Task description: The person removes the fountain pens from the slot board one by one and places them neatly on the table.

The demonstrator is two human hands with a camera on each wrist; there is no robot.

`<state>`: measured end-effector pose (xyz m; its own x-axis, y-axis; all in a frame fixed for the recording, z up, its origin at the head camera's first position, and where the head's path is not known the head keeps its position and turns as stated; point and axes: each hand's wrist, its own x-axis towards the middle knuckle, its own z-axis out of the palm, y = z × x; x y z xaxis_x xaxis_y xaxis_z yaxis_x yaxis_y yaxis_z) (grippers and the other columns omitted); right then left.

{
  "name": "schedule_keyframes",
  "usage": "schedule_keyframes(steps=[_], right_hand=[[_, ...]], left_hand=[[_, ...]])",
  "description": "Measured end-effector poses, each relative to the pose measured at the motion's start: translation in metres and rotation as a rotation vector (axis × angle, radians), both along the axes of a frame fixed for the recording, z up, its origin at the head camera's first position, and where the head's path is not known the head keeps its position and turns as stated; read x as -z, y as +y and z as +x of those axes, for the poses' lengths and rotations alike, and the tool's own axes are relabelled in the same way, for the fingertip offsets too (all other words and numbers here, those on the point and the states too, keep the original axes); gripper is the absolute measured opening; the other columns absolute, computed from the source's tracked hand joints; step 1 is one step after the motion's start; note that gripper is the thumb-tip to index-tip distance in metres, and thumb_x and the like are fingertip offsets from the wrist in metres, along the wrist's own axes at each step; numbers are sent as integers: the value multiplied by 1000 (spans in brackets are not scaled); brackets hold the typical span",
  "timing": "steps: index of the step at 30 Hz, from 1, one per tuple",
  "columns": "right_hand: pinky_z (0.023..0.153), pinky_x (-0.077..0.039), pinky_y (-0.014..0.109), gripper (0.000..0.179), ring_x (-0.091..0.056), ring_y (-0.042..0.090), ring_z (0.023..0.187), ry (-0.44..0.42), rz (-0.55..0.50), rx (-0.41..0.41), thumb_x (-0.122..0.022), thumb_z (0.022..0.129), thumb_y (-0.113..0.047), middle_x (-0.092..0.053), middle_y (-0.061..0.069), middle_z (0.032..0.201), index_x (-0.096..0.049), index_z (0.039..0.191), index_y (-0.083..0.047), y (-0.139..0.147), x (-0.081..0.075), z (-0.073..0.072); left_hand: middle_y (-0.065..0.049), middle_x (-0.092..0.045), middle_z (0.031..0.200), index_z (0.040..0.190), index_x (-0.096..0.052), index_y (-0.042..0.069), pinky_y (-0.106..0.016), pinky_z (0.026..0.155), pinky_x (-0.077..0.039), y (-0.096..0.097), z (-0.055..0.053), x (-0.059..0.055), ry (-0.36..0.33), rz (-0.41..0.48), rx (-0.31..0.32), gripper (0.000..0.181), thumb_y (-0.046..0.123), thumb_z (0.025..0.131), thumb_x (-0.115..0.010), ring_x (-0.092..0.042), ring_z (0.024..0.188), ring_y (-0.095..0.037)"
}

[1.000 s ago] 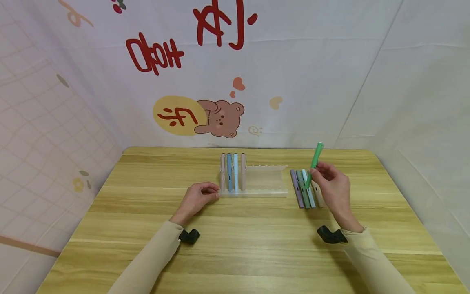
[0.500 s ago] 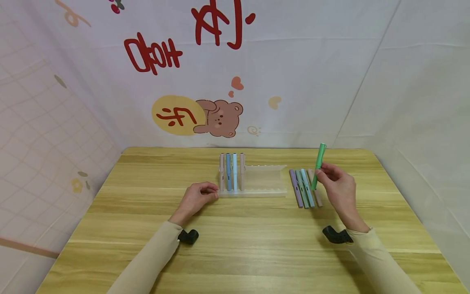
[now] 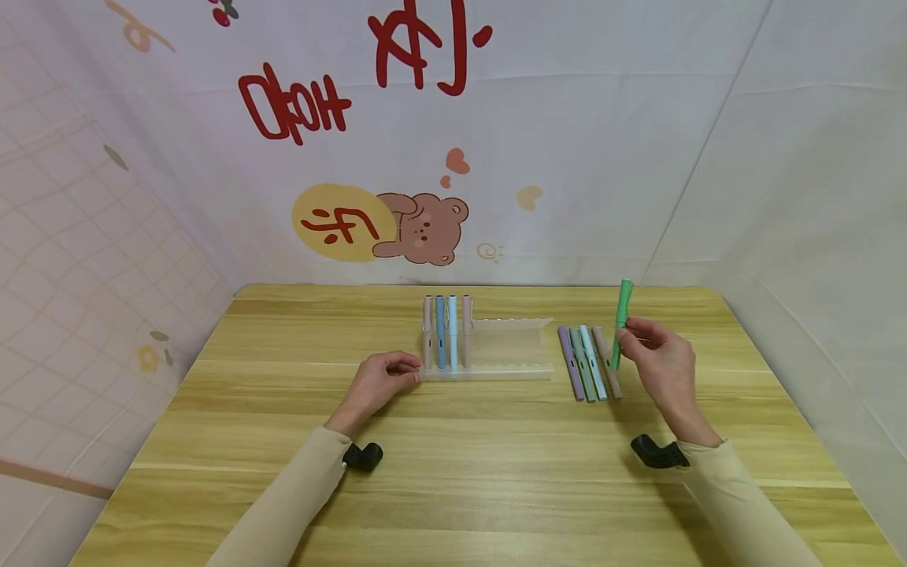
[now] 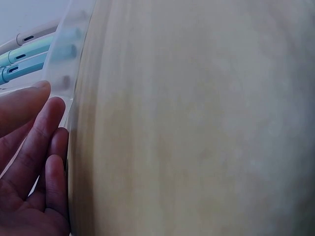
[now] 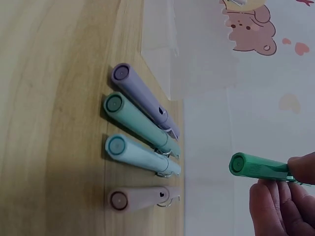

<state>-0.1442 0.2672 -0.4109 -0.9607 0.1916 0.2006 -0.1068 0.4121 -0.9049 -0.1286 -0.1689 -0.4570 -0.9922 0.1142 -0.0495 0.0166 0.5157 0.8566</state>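
My right hand pinches a green pen between thumb and fingers, nearly upright, cap end up. It overlaps the right edge of a row of lying pens: a purple pen, a grey-green pen, a light blue pen and a pinkish-beige pen. My left hand holds the left end of a clear plastic pen rack with thumb and fingertips. Several pens stand in the rack's left part: two pinkish-beige pens, a blue pen and a pale blue pen.
The rack's right part shows its bare back panel. Under everything is a wood-grain table, with a printed white cloth wall at its back edge. Black wrist mounts sit on both forearms.
My right hand has moved right with the green pen, from over the middle of the lying pens to their right edge. The pen now stands more upright. My left hand stays at the rack.
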Motion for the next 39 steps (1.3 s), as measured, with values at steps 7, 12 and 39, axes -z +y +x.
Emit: schedule_keyframes(steps=[7,12,39], right_hand=[[71,-57,18,39,-69,-6,78,-12,37,-6,-70,100,-24,-70,-17,90,-69,124,7,7,3,-2],[70,-57,18,38,-69,-6,77,-24,45,-13,-69,101,-23,-69,-19,89,-68,123,7,12,4,-3],[70,-60,27,41,-68,-1,78,-150,227,-94,-65,103,-25,-71,28,113,-66,126,9,33,17,-6]], left_hand=[[0,-76,95,109,-77,8,-35,85,-52,-1,0,0,-3,0,4,17,11,92,-79,-69,89,-15],[0,-76,95,108,-77,9,-35,85,-52,-1,0,0,-2,6,4,17,11,92,-79,-69,89,-14],[0,-76,98,110,-77,8,-35,86,-52,-1,1,0,0,3,1,18,11,92,-79,-69,90,-15]])
